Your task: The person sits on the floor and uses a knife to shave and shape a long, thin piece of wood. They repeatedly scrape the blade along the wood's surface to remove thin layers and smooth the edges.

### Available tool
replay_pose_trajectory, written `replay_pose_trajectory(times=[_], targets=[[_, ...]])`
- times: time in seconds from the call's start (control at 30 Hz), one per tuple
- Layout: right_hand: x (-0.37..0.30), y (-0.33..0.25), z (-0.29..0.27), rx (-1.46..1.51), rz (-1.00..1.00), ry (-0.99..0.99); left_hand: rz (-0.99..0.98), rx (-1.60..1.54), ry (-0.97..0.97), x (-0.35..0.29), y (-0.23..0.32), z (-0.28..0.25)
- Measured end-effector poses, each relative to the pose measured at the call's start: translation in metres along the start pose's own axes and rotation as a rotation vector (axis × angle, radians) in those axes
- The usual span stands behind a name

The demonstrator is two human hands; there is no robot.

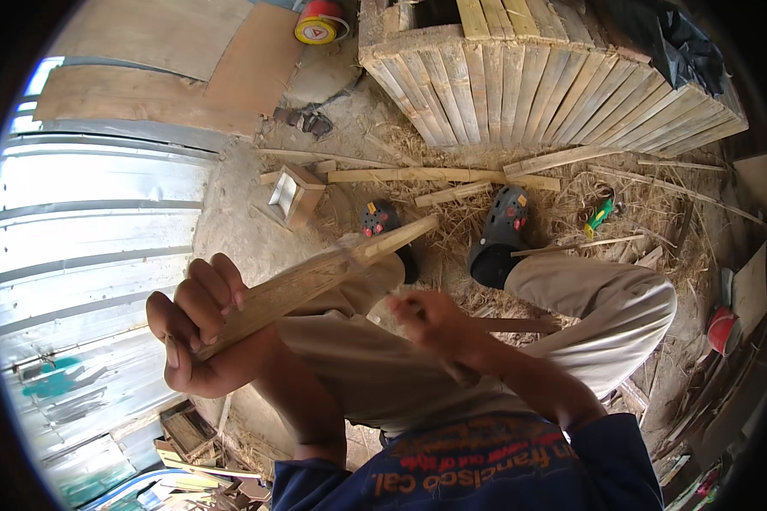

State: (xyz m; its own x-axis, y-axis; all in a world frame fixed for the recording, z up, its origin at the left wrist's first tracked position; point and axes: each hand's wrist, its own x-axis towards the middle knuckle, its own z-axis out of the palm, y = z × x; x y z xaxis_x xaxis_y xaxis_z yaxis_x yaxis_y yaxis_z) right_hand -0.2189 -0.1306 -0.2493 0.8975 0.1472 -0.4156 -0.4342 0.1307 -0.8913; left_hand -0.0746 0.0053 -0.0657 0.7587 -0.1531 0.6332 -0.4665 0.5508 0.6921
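My left hand [200,328] is closed around the near end of a wooden slat [315,281]. The slat slants up to the right across my left leg, its far end narrowed. Beside its middle, my right hand [435,325] is closed and smeared by motion. It grips what looks like a knife, whose brown handle end [462,373] sticks out below the fist. A thin greyish blur, probably the blade, crosses the slat's edge.
Wood shavings and loose strips [443,175] litter the ground around my dark clogs [494,230]. Ahead stands a slatted wooden crate [537,94]. A green-and-yellow-handled tool [601,217] lies right of my feet; a small wooden box [296,194] sits left. Corrugated metal [94,221] lines the left.
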Motion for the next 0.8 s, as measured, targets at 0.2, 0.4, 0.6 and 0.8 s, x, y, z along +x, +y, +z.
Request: replay_pose_trajectory(times=[0.2,0.4,0.6,0.8], targets=[[0.007,-0.047,-0.015,0.236,0.204,-0.025,-0.039,-0.071,-0.106,0.000,0.001,0.001],[-0.010,-0.040,0.007,0.115,-0.102,-0.036,-0.049,-0.095,-0.205,-0.004,0.001,-0.007],[0.035,0.017,-0.036,0.195,0.566,0.226,-0.036,-0.149,-0.073,0.017,-0.004,-0.022],[0.010,0.054,-0.059,-0.047,0.337,0.107,-0.047,0.090,0.218,0.022,-0.011,-0.030]])
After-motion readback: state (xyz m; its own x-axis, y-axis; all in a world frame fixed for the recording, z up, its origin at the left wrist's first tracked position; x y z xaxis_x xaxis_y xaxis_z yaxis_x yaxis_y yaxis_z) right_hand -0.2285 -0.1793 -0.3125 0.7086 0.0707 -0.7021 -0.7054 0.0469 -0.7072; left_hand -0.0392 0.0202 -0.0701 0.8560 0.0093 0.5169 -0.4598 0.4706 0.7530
